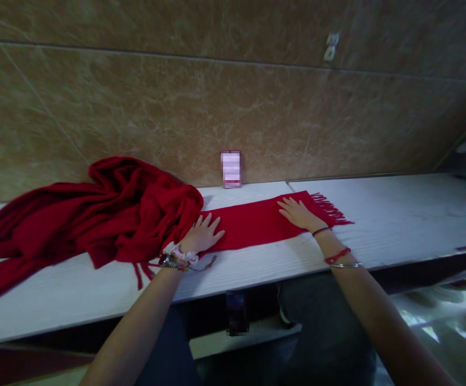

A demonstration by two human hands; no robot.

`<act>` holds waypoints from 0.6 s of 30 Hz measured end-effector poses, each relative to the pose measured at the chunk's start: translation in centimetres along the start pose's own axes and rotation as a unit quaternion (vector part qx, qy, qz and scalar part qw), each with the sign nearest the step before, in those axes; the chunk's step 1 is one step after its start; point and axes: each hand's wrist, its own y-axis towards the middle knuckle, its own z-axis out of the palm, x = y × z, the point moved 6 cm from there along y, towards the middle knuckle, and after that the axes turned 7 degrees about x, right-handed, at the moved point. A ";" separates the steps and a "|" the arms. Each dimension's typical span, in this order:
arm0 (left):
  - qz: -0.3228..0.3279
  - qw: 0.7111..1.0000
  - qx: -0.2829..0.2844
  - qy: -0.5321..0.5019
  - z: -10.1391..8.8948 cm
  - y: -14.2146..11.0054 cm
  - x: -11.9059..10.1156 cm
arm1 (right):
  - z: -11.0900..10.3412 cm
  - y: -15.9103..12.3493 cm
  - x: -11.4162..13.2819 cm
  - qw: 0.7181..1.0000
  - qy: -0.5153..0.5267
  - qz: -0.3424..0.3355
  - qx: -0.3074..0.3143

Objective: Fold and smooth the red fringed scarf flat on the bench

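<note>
A red scarf (252, 222) lies flat along the white tabletop, its fringed end pointing right. On its left part rests my left hand (202, 234), palm down with the fingers spread, beside a heap of red cloth (136, 214). My right hand (298, 214) presses flat near the fringe, fingers stretched out. Whether the heap is the same scarf or more than one piece, I cannot tell. Another strip of the red cloth runs down over the table's left front edge, with fringe strands hanging out of the heap.
A phone with a lit, blurred screen (231, 169) leans upright against the brown tiled wall (200, 107). The white tabletop (385, 214) stretches to the right, with a seam behind the scarf. A small white fixture (331, 47) sits on the wall. My legs are below the front edge.
</note>
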 end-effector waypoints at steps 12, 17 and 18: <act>0.026 0.999 -0.035 -0.010 -0.5 5.9 -9.6 | 0.3 -0.9 1.2 0.999 0.005 -0.053 0.012; 0.028 0.999 -0.041 -0.001 0.2 6.1 -9.0 | 0.4 -1.4 -3.3 0.998 0.018 0.058 0.029; 0.027 0.999 -0.042 -0.001 0.1 6.1 -9.0 | 0.4 -1.5 -4.1 0.996 0.020 0.084 0.026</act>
